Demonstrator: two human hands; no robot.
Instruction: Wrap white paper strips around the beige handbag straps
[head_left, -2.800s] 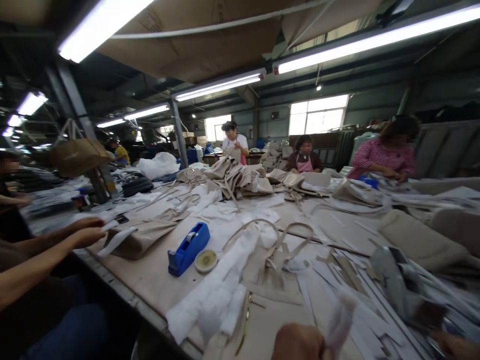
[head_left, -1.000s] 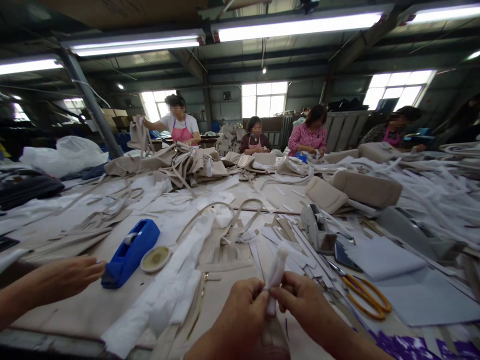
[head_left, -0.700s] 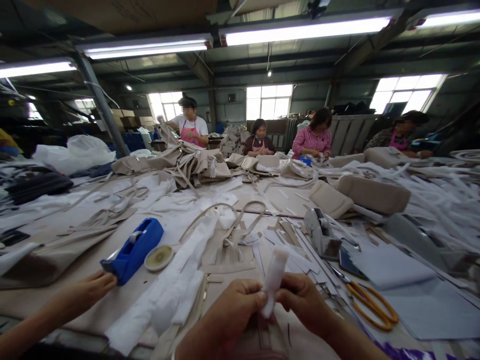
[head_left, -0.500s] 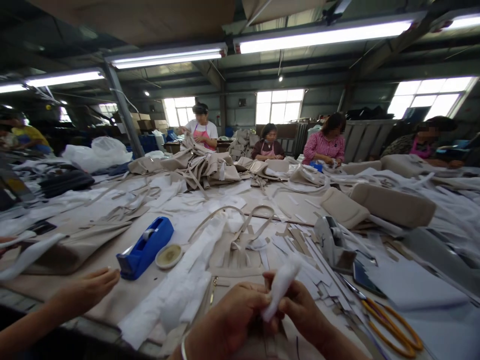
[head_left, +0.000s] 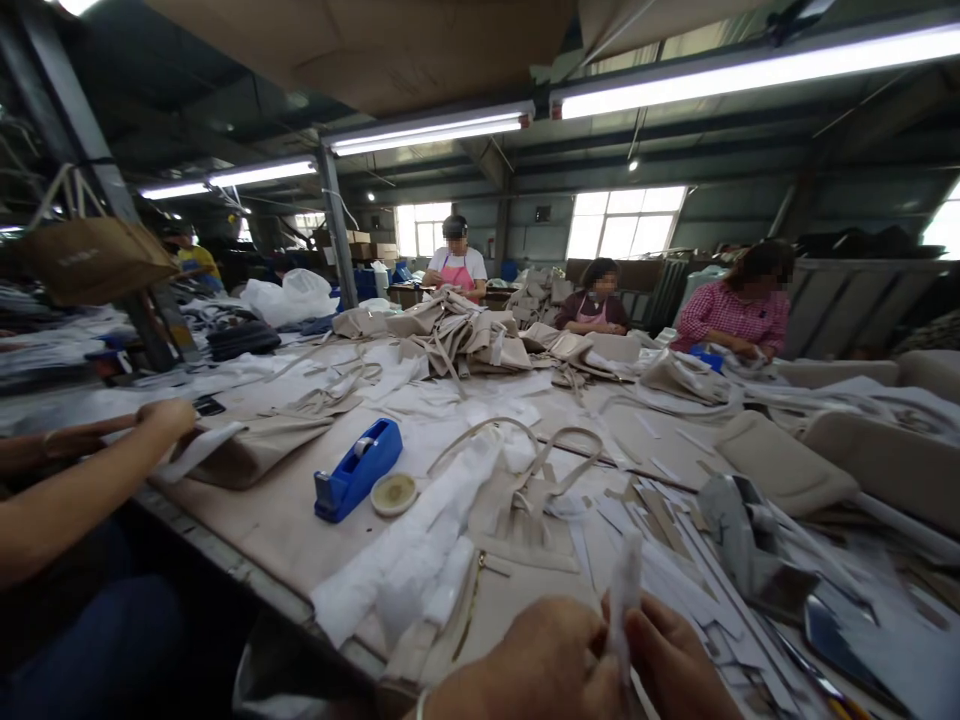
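Head view: left hand (head_left: pixel 536 660) and right hand (head_left: pixel 671 655), grip clamped on a white strip (head_left: pixel 624 585), roughly upright over the desk (head_left: pixel 277 535), near a zipped bag (head_left: pixel 517 590). Judged risk: uneven pulling might tear or crease it.

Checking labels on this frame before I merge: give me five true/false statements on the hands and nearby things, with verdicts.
1. The left hand and right hand both hold the white strip. True.
2. The small round dish is full of pins. False: no pins show in the dish.
3. The blue tape dispenser stands on the table. True.
4. The zip is purple. False: the zip is gold-coloured.
5. The grey tape dispenser is right of the blue one. True.
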